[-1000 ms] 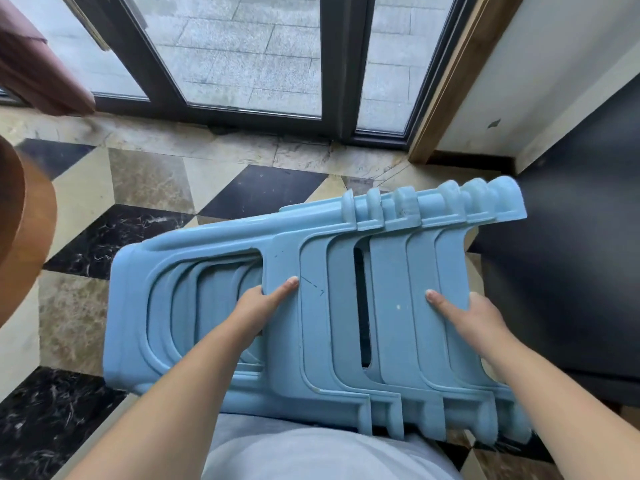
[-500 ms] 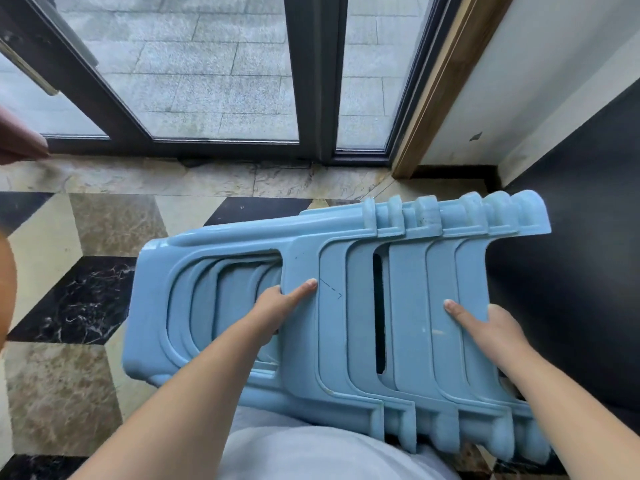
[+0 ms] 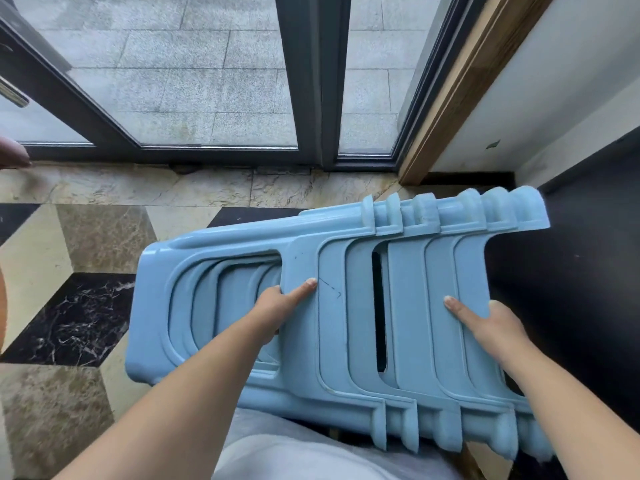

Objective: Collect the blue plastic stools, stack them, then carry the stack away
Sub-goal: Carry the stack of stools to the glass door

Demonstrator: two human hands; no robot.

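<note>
A stack of several nested blue plastic stools [image 3: 346, 306] lies on its side in the air in front of my waist, seats to the left, legs pointing right. My left hand [image 3: 280, 304] grips the edge of the outermost stool's side opening, thumb on top. My right hand [image 3: 485, 322] holds the stack near the leg ends, thumb pressed on the top face and fingers hidden underneath. The stack's far underside is hidden from me.
Glass doors with dark frames [image 3: 311, 81] stand straight ahead, above a patterned marble floor [image 3: 69, 323]. A wooden door jamb [image 3: 460, 88] and white wall rise at the right. A black surface [image 3: 571, 289] fills the right side. A brown wooden edge [image 3: 12, 155] shows at far left.
The view and the stack have shifted right and nearer the glass doors. The brown furniture at the left has slid almost out of frame. Both hands keep the same grip.
</note>
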